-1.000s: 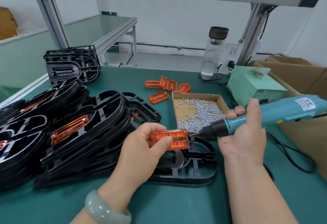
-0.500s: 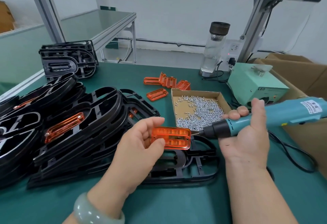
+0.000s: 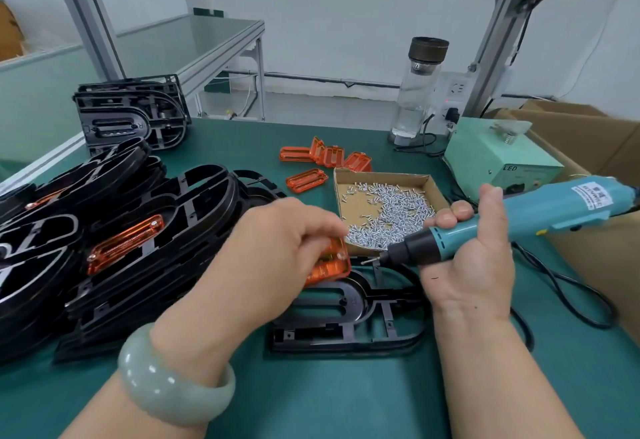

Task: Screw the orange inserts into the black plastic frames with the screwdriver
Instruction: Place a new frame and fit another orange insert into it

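Here the orange insert (image 3: pixel 332 267) sits at the far left end of the black frame (image 3: pixel 332 314), which lies flat on the table (image 3: pixel 346 404) in front of the person. The left hand (image 3: pixel 277 248) grips the insert, its fingers curled over the top. The right hand (image 3: pixel 474 265) is wrapped round the screwdriver (image 3: pixel 519 220), whose tip points at the insert from just beside it. The likeliest trouble is an insert seated crooked, so that its holes miss those in the frame and a screw bites in at a slant. Nothing clamps the frame, so the driver's twist could spin or slide it. The tip is also close to the left fingers (image 3: pixel 322 230) and could slip onto them or scar the plastic. The black cord (image 3: pixel 571 300) trails loosely beside the frame and might drag. Most of the insert is hidden under the left hand, so its holes cannot be seen, nor whether it touches the frame. A small screw seems to ride on the tip, but it is too small to be sure. The tool's rear end is cut off at the right edge.
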